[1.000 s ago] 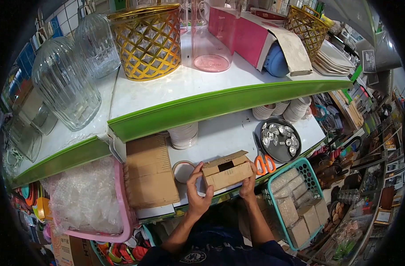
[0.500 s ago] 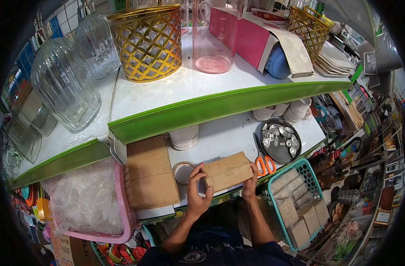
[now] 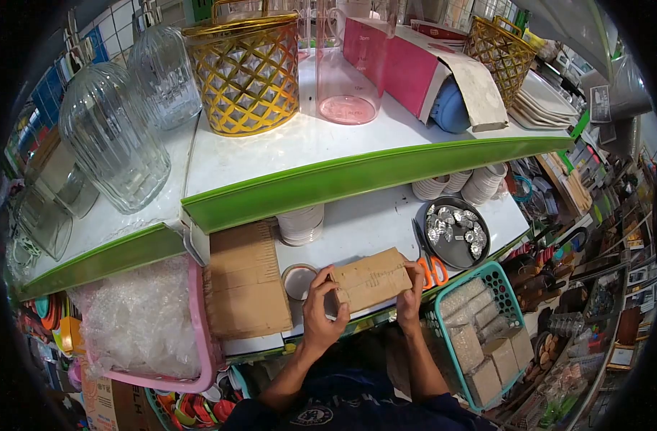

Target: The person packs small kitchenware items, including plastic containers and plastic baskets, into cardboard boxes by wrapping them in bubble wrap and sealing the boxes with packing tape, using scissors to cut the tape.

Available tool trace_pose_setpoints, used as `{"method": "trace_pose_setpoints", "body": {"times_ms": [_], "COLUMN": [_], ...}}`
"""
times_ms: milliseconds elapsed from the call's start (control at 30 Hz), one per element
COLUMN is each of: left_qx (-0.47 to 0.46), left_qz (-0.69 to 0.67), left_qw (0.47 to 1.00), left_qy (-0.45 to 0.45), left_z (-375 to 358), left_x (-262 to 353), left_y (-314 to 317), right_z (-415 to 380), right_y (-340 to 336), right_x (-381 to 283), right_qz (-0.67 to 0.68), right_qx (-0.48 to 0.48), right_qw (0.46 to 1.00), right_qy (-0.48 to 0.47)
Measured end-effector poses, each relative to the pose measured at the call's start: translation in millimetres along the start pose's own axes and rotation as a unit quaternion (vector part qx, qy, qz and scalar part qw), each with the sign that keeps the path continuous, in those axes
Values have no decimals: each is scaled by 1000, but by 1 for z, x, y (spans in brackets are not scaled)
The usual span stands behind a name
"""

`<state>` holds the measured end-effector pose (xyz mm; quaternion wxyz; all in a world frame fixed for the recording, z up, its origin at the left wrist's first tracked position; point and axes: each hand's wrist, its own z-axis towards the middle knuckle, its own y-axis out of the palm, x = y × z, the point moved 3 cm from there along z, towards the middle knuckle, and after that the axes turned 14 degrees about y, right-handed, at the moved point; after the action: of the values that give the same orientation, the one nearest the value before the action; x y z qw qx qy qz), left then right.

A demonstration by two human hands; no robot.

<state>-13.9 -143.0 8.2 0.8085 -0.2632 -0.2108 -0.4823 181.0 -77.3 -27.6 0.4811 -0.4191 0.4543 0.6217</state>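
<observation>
A small brown cardboard box (image 3: 372, 279) is held level between my two hands above the front edge of the lower white shelf. My left hand (image 3: 321, 312) grips its left end, and my right hand (image 3: 410, 298) has its fingers on the right end. Just left of the box is a roll of tape (image 3: 298, 281). Orange-handled scissors (image 3: 432, 271) lie close to its right, beside a dark round pan (image 3: 455, 249) with small silvery pieces in it. A flat cardboard piece (image 3: 246, 287) rests on the shelf at the left.
A pink basket (image 3: 199, 323) of bubble wrap stands at the left, a teal basket (image 3: 441, 337) of wrapped packs and small boxes at the right. The green-edged upper shelf (image 3: 371, 165) carries glass jars, a gold basket (image 3: 246, 79) and a pink box (image 3: 400, 65). White cups (image 3: 300, 225) stand beneath it.
The view has shifted very slightly. Both hands keep hold of the box, which is in nearly the same place.
</observation>
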Motion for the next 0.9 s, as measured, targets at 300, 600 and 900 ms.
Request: {"method": "trace_pose_setpoints", "body": {"times_ms": [300,600,900], "left_qx": [-7,-43,-114], "left_qz": [-19,-20,40], "left_qw": [1000,999,990], "left_qy": [-16,-10,-67], "left_z": [0,-1,-18], "left_x": [3,4,8], "left_y": [8,15,7], "right_z": [7,13,14], "right_y": [4,4,-5], "right_x": [-30,-37,-27], "right_qz": [-145,-145,-136], "right_qx": [-9,30,43], "right_qw": [989,989,990], "right_qy": [0,-7,13]}}
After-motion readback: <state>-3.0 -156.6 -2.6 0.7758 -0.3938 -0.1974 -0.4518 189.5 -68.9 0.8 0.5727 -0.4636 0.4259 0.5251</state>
